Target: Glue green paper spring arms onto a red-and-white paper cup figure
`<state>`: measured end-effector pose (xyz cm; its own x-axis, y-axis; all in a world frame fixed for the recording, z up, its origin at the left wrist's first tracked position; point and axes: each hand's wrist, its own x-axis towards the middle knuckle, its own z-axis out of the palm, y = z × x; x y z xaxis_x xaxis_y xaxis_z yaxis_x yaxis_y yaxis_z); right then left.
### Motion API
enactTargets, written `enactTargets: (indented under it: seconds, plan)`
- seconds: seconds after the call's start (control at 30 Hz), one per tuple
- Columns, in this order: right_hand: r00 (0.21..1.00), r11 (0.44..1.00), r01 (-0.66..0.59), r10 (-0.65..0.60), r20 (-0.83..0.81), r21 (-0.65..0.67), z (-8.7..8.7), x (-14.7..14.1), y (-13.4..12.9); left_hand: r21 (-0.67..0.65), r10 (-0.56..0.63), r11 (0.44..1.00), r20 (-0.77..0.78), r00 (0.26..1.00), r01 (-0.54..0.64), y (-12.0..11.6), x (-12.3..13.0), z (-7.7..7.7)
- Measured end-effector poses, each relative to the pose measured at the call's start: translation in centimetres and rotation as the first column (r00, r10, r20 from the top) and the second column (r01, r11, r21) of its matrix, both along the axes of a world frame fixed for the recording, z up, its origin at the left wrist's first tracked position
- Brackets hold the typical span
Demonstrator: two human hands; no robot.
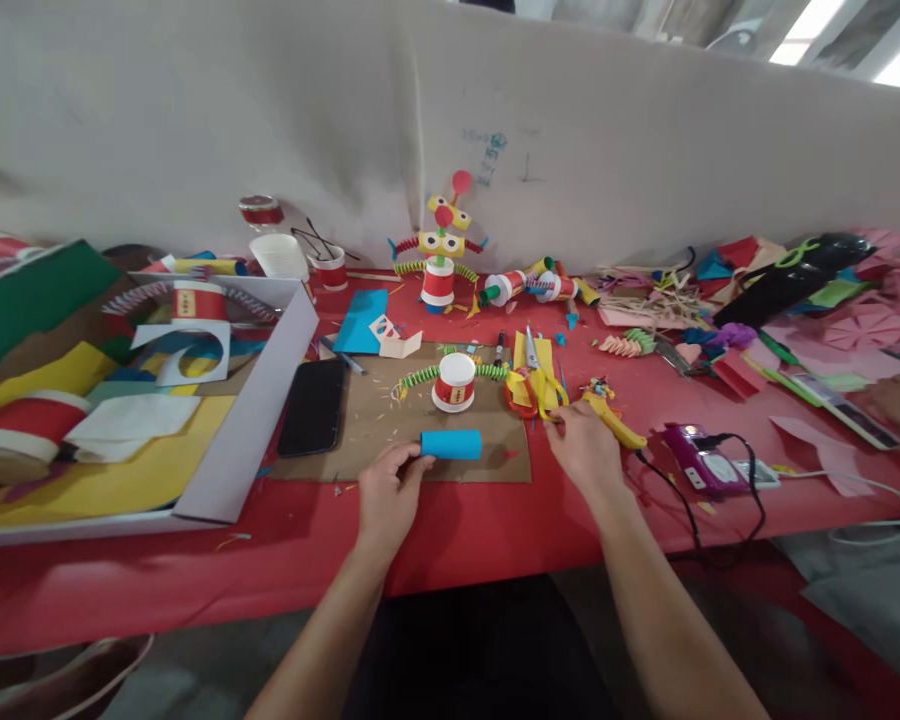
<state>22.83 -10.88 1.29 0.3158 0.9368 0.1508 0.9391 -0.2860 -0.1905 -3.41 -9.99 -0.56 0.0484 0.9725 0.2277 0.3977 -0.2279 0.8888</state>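
**Two hands at a paper-craft bench**

The left hand (386, 495) reaches forward, fingers curled around the near end of a blue paper roll (451, 444) lying on a cardboard sheet (390, 420). The right hand (585, 445) rests palm-down, fingertips pinching yellow paper strips (538, 380). Bare red table (457, 530) lies along the near edge at 6 o'clock. At 12 o'clock from the roll stands a red-banded paper cup (454, 381) with green coiled arms; a black phone (313, 406) lies at 9 o'clock, a yellow glue gun (611, 420) just right of the right hand.
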Motion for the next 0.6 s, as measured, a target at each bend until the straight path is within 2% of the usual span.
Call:
enactTargets:
  seconds: [0.13, 0.33, 0.47, 0.6]
  plan:
    - [0.997, 0.989, -0.074, 0.075, 0.001, 0.124, -0.2, 0.2, 0.9, -0.005, -0.026, 1.000, -0.003, 1.000, 0.026, 0.0, 0.1, 0.0]
    - [0.981, 0.999, 0.009, -0.019, -0.193, -0.050, 0.3, -0.1, 5.1, -0.027, -0.064, 0.998, -0.029, 0.998, 0.063, 0.2, 0.0, -0.4]
    - [0.951, 0.996, 0.080, -0.087, -0.297, -0.034, 0.3, 0.0, 6.0, -0.029, -0.098, 0.995, -0.062, 0.993, 0.096, 0.3, -0.1, -0.7]
    - [0.876, 0.988, 0.150, -0.121, -0.466, 0.025, 0.5, 0.6, 5.6, -0.013, -0.117, 0.993, -0.072, 0.991, 0.116, 0.4, 0.0, -0.9]
